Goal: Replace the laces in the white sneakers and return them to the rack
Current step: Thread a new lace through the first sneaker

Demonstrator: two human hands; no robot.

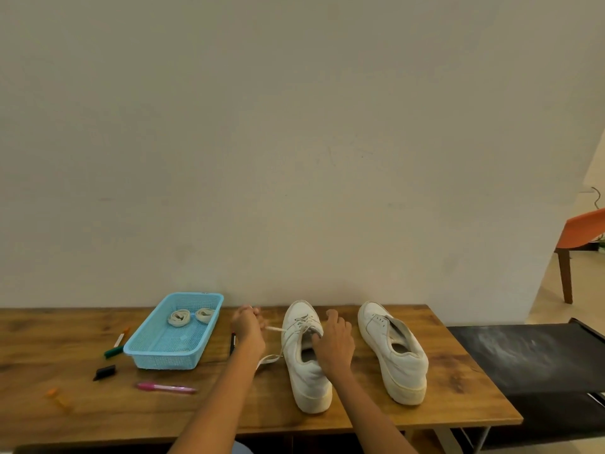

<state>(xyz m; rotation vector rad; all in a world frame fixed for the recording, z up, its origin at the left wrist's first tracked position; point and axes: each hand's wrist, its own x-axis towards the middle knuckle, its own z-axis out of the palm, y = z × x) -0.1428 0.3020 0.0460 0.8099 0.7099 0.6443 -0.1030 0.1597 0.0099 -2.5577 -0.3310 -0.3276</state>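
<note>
Two white sneakers stand on the wooden table, toes toward the wall. The left sneaker still carries a white lace that trails off its left side. My left hand pinches one end of that lace and holds it out to the left. My right hand rests on the sneaker's collar and tongue, steadying it. The right sneaker has no lace in its eyelets. Two rolled laces lie in a blue plastic basket.
Left of the basket lie a green marker, a white pen, a black cap, a pink pen and an orange bit. A dark marker sits under my left wrist. A black rack stands right of the table; an orange chair is beyond.
</note>
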